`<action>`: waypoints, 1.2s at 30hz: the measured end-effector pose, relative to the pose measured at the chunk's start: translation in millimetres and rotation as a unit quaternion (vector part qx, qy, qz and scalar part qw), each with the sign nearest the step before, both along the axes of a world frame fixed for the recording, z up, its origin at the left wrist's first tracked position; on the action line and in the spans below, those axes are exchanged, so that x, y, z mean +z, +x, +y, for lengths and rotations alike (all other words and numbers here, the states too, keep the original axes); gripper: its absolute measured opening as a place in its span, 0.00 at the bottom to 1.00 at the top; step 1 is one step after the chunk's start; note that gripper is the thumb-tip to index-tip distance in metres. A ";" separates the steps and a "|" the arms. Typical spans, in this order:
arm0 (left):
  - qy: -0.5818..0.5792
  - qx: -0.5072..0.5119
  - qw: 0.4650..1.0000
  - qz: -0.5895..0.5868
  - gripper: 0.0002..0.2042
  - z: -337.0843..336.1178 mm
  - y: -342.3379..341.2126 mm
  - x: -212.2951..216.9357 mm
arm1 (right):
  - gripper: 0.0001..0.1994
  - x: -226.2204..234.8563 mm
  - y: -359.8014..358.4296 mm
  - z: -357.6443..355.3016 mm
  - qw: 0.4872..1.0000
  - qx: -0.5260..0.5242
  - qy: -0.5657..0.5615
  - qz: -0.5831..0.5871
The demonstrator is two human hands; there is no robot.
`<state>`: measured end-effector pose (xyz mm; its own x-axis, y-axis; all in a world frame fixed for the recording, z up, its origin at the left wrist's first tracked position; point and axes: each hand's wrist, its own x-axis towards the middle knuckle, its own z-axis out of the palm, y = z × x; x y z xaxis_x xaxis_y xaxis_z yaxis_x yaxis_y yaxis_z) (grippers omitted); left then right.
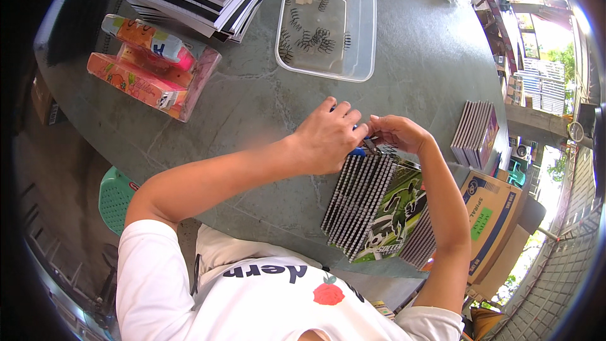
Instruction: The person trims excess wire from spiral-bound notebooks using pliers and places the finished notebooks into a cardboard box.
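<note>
In the middle of the table, my left hand (328,136) is closed around a blue-handled hand tool, probably pliers or cutters (371,146), mostly hidden by my fingers. My right hand (401,132) curls in from the other side, fingertips bent together beside the tool's metal jaws. What those fingertips grip, if anything, is hidden. Both hands are at the far end of a stack of spiral-bound notebooks (360,199), whose dark coil spines lie side by side. The top cover, green and black, shows a soccer player (401,208).
A clear plastic tub (372,25) with loose black wire coils (315,39) stands beyond my hands. Pink and orange packs (136,79) and piled paper booklets (202,0) lie at left. To the right are another notebook stack (475,131) and a cardboard box (495,221).
</note>
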<state>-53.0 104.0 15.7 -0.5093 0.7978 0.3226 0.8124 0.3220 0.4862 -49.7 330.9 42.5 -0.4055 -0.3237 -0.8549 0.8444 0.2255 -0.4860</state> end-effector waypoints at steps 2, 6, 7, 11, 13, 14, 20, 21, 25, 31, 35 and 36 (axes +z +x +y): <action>0.012 -0.001 1.000 0.004 0.22 4.5 0.8 -2.5 | 0.15 0.5 1.5 0.7 0.997 -0.066 0.003 -0.049; 0.021 -0.025 0.999 0.018 0.21 16.1 5.7 -11.3 | 0.14 -1.1 5.0 5.0 0.996 -0.081 0.022 -0.041; 0.021 -0.024 0.999 0.016 0.21 16.6 6.2 -11.6 | 0.13 -1.2 4.8 4.7 0.997 -0.069 -0.002 -0.038; -0.021 -0.045 0.997 -0.056 0.18 10.4 0.4 -3.7 | 0.14 10.3 6.1 -3.8 0.997 -0.070 0.007 -0.027; -0.013 -0.035 0.998 -0.057 0.17 5.2 -2.3 -5.1 | 0.14 8.8 6.8 -3.8 0.996 -0.080 -0.008 -0.035; 0.018 -0.016 1.000 -0.008 0.16 4.4 -3.5 -8.9 | 0.14 7.5 7.5 -3.6 0.995 -0.089 -0.025 -0.041; 0.046 -0.015 0.997 0.060 0.17 11.2 -0.4 -13.7 | 0.15 4.5 9.6 -2.8 0.992 -0.110 0.041 -0.051; 0.034 -0.034 0.998 0.045 0.17 11.7 -0.6 -12.9 | 0.15 5.2 9.3 -3.5 0.992 -0.110 0.042 -0.051; -0.060 -0.048 0.994 -0.076 0.17 12.5 5.6 -12.3 | 0.14 9.4 7.4 -10.5 0.996 -0.076 0.014 -0.046; -0.041 -0.021 0.999 0.009 0.19 4.6 -0.8 3.5 | 0.14 5.0 10.6 -0.7 0.993 -0.107 -0.024 -0.052; 0.029 0.006 0.998 0.049 0.17 5.8 -0.4 0.9 | 0.16 13.9 6.5 -7.9 0.994 -0.089 0.014 -0.061; 0.051 0.011 0.997 0.051 0.16 7.9 0.3 1.5 | 0.16 11.3 8.2 -6.0 0.994 -0.090 0.015 -0.061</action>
<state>-52.7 111.8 17.1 -0.4875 0.7466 0.4527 0.8521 0.2935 0.4334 -41.5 324.9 53.8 -0.3469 -0.2285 -0.9096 0.9247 0.0792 -0.3725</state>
